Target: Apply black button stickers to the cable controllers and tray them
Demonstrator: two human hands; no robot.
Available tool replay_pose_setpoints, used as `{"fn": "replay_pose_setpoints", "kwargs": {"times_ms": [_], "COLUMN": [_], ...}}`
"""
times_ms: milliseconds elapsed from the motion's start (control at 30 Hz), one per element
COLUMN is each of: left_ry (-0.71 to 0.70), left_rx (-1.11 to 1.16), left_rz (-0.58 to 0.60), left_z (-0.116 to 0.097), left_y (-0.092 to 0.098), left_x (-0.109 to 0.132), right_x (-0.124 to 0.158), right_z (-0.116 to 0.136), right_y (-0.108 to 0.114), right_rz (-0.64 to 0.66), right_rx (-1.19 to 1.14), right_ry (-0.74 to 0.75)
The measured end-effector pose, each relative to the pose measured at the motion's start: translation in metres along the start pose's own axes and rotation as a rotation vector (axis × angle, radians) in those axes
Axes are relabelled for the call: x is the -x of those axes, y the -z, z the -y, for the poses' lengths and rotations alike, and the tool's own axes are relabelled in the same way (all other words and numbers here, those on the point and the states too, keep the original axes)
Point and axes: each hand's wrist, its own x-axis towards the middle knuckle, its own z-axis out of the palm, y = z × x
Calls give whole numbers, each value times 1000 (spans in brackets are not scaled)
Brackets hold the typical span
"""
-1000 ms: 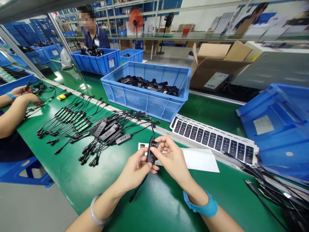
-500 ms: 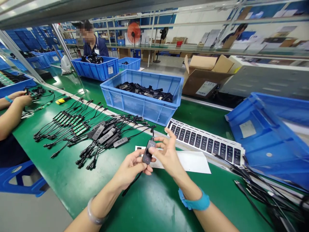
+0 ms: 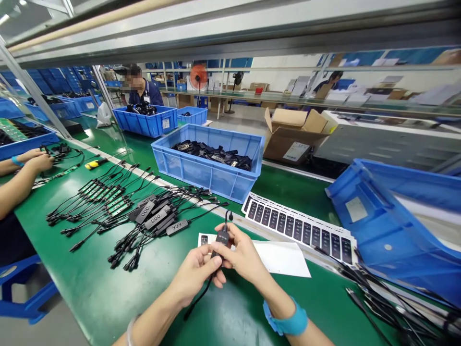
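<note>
A small black inline cable controller (image 3: 222, 237) is held between both hands above the green bench. My left hand (image 3: 201, 266) grips its lower end, thumb on top. With its thumb pressed on the controller's face, my right hand (image 3: 239, 252) closes round the upper part and hides some of it. One cable leaves the top; another hangs down below my left hand. Under the hands lies a white label sheet (image 3: 283, 258) with one dark label at its left end. Black controllers with cables (image 3: 156, 217) are heaped to the left, beside cabled green circuit boards (image 3: 118, 205).
A blue bin (image 3: 209, 175) of black parts stands beyond the hands. Strips of dark labels (image 3: 298, 228) lie to its right, near a tilted blue bin (image 3: 374, 216). Loose black cables (image 3: 382, 307) spread at the right. A co-worker's hands (image 3: 38, 161) work at far left.
My right hand's fingers, raised and spread before, have closed onto the controller, and its thumb has moved down the face. My left thumb now lies over the controller. The camera view has tilted up.
</note>
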Motion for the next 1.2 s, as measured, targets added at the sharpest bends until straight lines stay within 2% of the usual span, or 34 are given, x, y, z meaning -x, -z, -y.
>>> {"fn": "replay_pose_setpoints", "kwargs": {"times_ms": [167,300,367,433,567,600,667,733,800,867,933,967,1033,1067,1133,1200], "left_ry": [-3,-26,-57,-73,0,34,7,-137,-314,-434,-450,-425,-385,-367,-303,-257], "left_rx": [-29,-13,-12,-30,-184,-271,-545,-919,-1200,-1331,-1376,-1388,-1386,-1384,-1387,-1391], "left_rz": [-45,-115,-111,-90,-86,-48,58,3,-101,-109,-73,-60,-21,-11,-27,-42], "left_z": [3,10,15,18,22,23,25,27,30,31,28,25,18,14,7,4], "left_y": [-1,1,3,4,11,16,31,50,66,76,76,72,62,57,48,43], "left_x": [-2,-6,-11,-14,-16,-17,-23,-33,-43,-46,-42,-38,-30,-27,-21,-17], "right_x": [-3,-2,-1,1,6,8,17,38,73,116,155,171,188,189,175,144], "right_z": [-5,-8,-10,-10,-7,-5,0,8,19,29,34,34,26,20,7,-4], "right_y": [3,-2,-7,-12,-8,0,27,63,102,136,163,174,188,192,187,166], "right_rz": [-92,0,23,-9,-81,-77,-104,-246,-439,-542,-619,-659,-830,-895,-858,-654], "right_rx": [91,65,80,108,97,69,50,173,434,678,956,1100,1352,1435,1409,1181], "right_ry": [54,59,41,33,62,42,-17,-40,-21,-52,-171,-282,-577,-641,-547,-296]}}
